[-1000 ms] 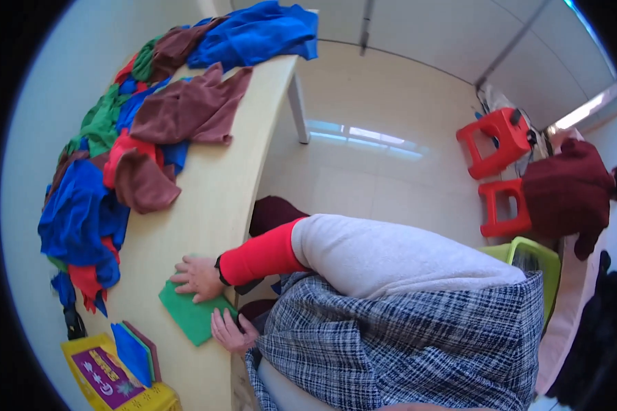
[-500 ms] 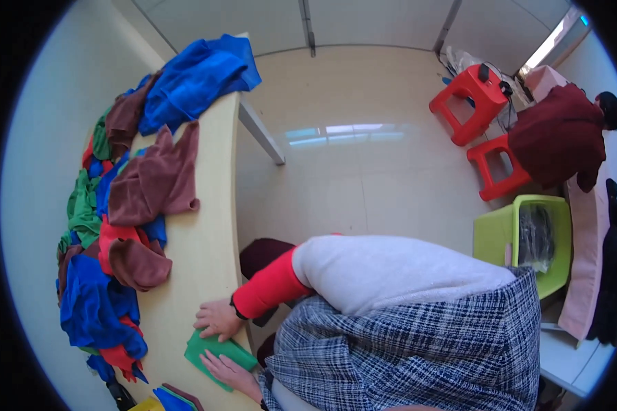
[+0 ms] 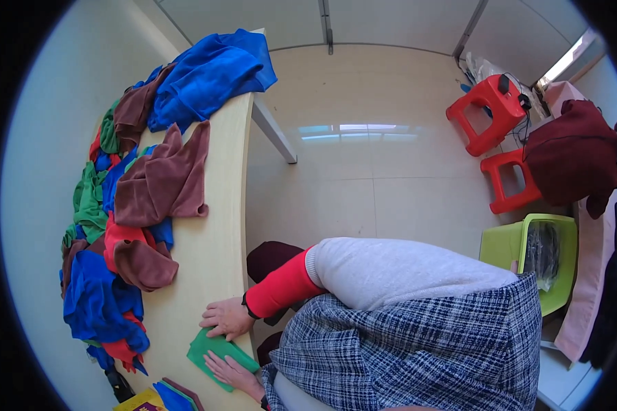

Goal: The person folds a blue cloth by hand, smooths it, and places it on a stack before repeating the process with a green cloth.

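A folded green cloth [image 3: 243,353] lies flat on the pale wooden table [image 3: 209,264], close to its near edge. Over its lower part rests my left hand [image 3: 230,374], flat with the fingers stretched out. My right hand [image 3: 227,319] lies at the cloth's upper edge, fingers spread, partly on the bare tabletop. Beyond both hands, loose cloths are heaped along the table: a crumpled blue cloth [image 3: 101,301], a brown cloth [image 3: 163,183], a green cloth [image 3: 89,198] and a large blue cloth [image 3: 209,79] at the far end.
Folded cloths [image 3: 177,395] stand beside a yellow packet [image 3: 144,400] at the bottom. Across the floor are red stools [image 3: 490,109], a maroon garment [image 3: 572,154] draped over one, and a lime-green bin [image 3: 507,248] holding clear plastic.
The whole view has shifted slightly, so most things sit a little farther right. Both hands stay on the green cloth in nearly the same pose.
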